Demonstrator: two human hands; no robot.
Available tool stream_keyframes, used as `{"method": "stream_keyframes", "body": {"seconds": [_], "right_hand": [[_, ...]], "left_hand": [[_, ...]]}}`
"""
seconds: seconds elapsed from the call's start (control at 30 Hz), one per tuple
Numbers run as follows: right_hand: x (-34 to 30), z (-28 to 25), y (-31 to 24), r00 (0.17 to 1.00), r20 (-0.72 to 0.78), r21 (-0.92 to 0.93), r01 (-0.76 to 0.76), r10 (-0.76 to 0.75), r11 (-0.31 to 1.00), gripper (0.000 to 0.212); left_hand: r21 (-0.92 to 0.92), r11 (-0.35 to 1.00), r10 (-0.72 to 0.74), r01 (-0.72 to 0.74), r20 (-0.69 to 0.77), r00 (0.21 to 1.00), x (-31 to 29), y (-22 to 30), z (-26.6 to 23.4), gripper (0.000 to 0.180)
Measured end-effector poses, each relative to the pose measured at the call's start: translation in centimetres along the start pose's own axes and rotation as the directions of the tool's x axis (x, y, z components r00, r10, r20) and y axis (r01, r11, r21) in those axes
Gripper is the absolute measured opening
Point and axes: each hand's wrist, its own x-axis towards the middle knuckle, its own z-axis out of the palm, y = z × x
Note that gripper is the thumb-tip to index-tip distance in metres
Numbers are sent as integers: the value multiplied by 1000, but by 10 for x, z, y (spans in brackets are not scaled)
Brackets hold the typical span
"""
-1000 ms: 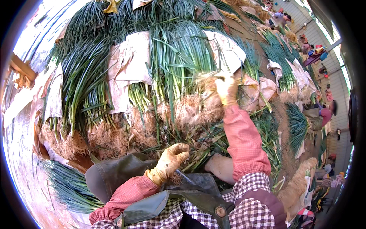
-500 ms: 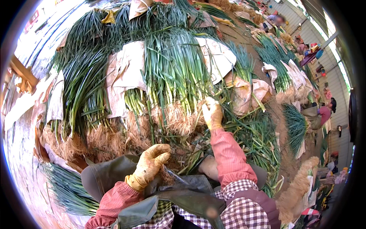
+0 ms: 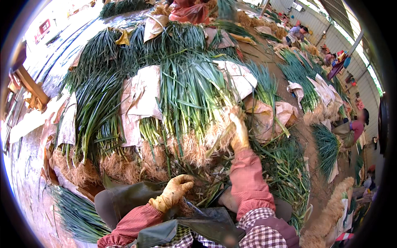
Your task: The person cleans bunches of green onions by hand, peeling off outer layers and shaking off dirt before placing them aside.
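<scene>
My right hand [image 3: 240, 133], in a dirty yellow glove, is closed round the root end of several spring onions [image 3: 221, 94] at the right of the middle row. Their pale stalks and green leaves slant up and left over the bunch [image 3: 186, 103] beneath. The roots partly hide my fingers. Over my lap is my left hand [image 3: 175, 191], also gloved, its fingers loosely bent with a gap between thumb and forefinger. No onion shows in it. Just below it, a thin bluish strip [image 3: 192, 208] lies near the dark apron [image 3: 202, 225].
Pale sacking sheets [image 3: 142, 103] lie across the row of spring onions. Loose green leaves [image 3: 285, 169] heap up at my right. More onions [image 3: 76, 213] lie at lower left, beside a wooden frame [image 3: 35, 93]. Several people work among rows at far right, one person [image 3: 357, 126] nearest.
My right hand has taken hold of spring onions by the roots, where before it reached to the stalks. My left fingers have shifted slightly. The view has tilted up.
</scene>
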Motion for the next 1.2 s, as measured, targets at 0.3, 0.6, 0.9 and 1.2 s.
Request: {"method": "stream_keyframes", "body": {"seconds": [0.3,0.6,0.9,1.2], "right_hand": [[2,-10,-10,925,151,93,-364,348,927,27],[-36,-159,36,976,-209,-871,-215,63,441,34],[-41,14,29,990,130,-990,127,54,63,32],[-101,27,71,910,299,-287,-202,288,936,15]], "left_hand": [[142,989,-30,30,0,1000,-2,0,-4,29],[-35,997,-65,67,66,996,-8,8,13,25],[-123,991,-45,53,64,997,9,-17,13,25],[-455,884,4,-105,-218,976,13,7,-7,30]]}}
